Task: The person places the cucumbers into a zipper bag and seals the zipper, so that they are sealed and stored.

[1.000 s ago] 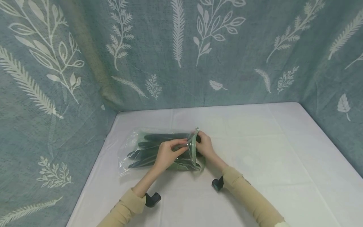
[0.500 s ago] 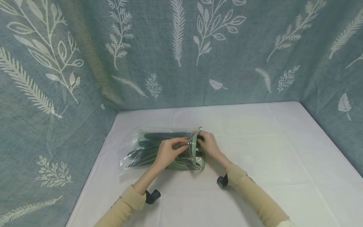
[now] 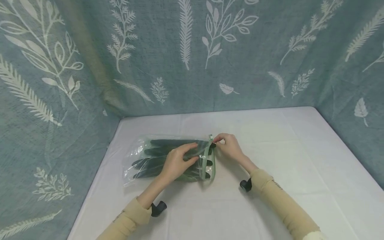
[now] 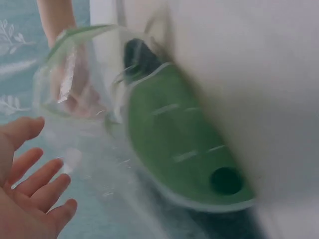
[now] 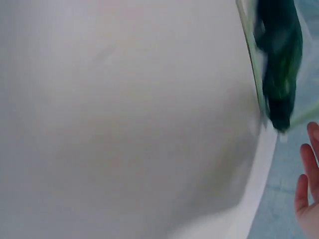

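A clear zip bag [image 3: 141, 146] with a green band along its mouth lies on the table. Several long, dark green cucumbers [image 3: 153, 161] are inside it, their ends showing at the open mouth. My left hand [image 3: 177, 161] is over the middle of the bag, thumb and fingers apart; the left wrist view shows this hand [image 4: 35, 184] spread, with nothing in its grasp. At the mouth's far corner my right hand [image 3: 229, 146] pinches the bag's edge beside a cucumber tip. In the right wrist view only some fingers [image 5: 311, 167] show, near a cucumber [image 5: 281, 64].
A white cloth covers the table [image 3: 270, 160]. Blue-green curtains [image 3: 240, 56] with white leaf prints hang behind it and at both sides. Each forearm wears a tan sleeve [image 3: 273, 191], with a small black wrist camera [image 3: 246, 185] at the cuff.
My right hand has drawn out of the bag's mouth to its far right corner. The left hand's thumb and fingers have parted, letting go of the bag film. The mouth lies flatter.
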A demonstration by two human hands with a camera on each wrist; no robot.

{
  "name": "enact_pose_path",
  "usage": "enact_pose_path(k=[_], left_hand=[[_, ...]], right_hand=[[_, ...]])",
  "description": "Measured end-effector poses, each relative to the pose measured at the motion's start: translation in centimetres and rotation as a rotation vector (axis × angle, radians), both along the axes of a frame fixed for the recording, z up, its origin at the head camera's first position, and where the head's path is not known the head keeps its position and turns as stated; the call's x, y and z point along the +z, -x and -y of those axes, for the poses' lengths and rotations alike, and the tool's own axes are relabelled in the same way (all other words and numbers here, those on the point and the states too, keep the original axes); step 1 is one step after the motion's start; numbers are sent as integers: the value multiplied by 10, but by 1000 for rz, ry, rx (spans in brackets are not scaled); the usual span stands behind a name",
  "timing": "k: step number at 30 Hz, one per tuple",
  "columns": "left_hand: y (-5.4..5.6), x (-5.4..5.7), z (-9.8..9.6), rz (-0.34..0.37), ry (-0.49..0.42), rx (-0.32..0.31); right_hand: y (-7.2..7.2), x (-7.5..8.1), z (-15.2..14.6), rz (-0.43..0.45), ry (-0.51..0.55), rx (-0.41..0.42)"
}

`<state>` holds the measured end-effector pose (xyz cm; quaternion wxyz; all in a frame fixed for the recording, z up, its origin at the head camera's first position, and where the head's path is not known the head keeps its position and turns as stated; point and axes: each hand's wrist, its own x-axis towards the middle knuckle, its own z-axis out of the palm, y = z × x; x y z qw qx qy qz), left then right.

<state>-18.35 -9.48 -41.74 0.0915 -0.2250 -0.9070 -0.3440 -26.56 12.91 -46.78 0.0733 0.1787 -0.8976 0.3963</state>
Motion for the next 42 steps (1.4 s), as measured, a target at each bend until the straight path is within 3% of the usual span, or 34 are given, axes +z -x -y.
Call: enact_pose_path(k=[3, 6, 9, 11, 15, 18, 20, 25, 32, 42], left_hand=[[-9, 7, 0, -93, 85, -60], [-23, 9, -3, -261, 157, -136], [-35, 6, -6, -425, 212, -200], [-41, 3, -9, -483, 277, -229], [-47, -4, -15, -495, 480, -260], [-48, -10, -20, -486, 614, -244], [-47, -13, -25, -503, 652, -226], [-45, -17, -32, -548, 657, -190], [-44, -15, -33, -525, 646, -179], [-44, -9, -22, -514, 630, -203]], right_hand=[[10, 2, -6, -35, -52, -18], [19, 2, -10, -79, -134, -7], [26, 1, -10, -172, -271, 47], [31, 0, -9, -262, -375, 113], [39, -3, -6, -405, -537, 256], [44, -8, -4, -440, -583, 310], [45, -11, -3, -428, -580, 311], [45, -13, -2, -387, -532, 285], [44, -11, 0, -350, -569, 266], [49, -8, 1, -490, -554, 321]])
